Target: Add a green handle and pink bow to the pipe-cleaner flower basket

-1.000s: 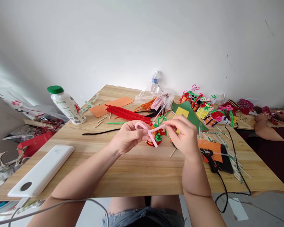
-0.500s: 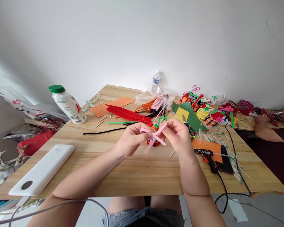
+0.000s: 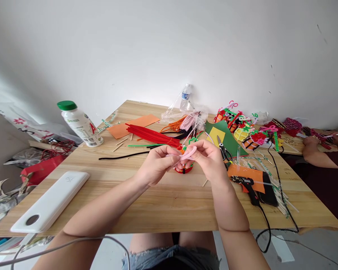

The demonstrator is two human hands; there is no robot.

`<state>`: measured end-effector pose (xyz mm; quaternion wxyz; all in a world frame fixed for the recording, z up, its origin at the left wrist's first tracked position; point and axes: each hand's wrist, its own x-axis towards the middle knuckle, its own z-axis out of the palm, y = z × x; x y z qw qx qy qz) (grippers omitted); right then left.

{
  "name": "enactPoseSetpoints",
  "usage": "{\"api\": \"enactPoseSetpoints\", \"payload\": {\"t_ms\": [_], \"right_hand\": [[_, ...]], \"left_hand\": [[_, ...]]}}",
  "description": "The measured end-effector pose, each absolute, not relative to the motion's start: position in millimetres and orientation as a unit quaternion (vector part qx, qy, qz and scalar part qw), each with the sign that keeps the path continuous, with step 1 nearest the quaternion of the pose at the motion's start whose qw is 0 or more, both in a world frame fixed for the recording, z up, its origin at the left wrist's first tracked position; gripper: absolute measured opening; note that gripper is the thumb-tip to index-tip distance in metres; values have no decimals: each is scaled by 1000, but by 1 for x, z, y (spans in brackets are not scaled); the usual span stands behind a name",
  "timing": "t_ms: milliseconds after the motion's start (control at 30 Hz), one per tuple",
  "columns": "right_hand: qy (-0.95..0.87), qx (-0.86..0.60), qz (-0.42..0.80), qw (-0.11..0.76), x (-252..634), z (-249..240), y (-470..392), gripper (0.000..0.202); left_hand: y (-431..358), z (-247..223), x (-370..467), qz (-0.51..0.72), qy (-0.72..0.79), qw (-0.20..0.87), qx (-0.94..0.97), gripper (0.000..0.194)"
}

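We look down at a wooden table (image 3: 146,206) from the seated person's viewpoint. In the middle, just above the tabletop, our left hand (image 3: 157,165) and right hand (image 3: 210,159) meet around a pink pipe cleaner (image 3: 189,153). Both hands are closed, pinching it between thumbs and fingers, with a bent length showing between them. Just behind our fingers stands a small craft (image 3: 183,171) in red, orange and green, partly hidden. Beyond our left hand lies a bundle of red pipe cleaners (image 3: 152,135). Beyond our right hand, scissors (image 3: 224,150) lie partly over a green sheet (image 3: 235,145), near a cluster of colourful crafts (image 3: 240,131). A glue gun (image 3: 250,189) lies to our right; a white power bank (image 3: 52,200) and a green-capped bottle (image 3: 81,125) are at our left. At far right, we see another person's forearm (image 3: 319,154).
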<state>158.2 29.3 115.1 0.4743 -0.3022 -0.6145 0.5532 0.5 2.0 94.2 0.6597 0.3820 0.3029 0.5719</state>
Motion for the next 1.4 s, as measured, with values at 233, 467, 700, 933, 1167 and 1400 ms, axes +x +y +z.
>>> {"api": "enactPoseSetpoints", "payload": {"t_ms": [233, 467, 700, 933, 1167, 1400], "right_hand": [[-678, -261, 581, 367, 173, 122, 29, 34], [-674, -287, 539, 416, 167, 118, 33, 29], [-660, -292, 538, 436, 166, 120, 34, 28], [-661, -304, 537, 428, 164, 120, 31, 26], [-687, -281, 516, 427, 165, 120, 30, 28], [-673, -303, 518, 432, 163, 118, 33, 25]], "left_hand": [[6, 90, 0, 592, 306, 625, 406, 20], [1, 89, 0, 605, 311, 553, 480, 16], [-1, 92, -3, 597, 289, 571, 484, 32], [1, 92, -11, 540, 285, 613, 502, 21], [4, 102, -15, 478, 263, 714, 439, 24], [-1, 103, -17, 478, 330, 554, 596, 24]]}}
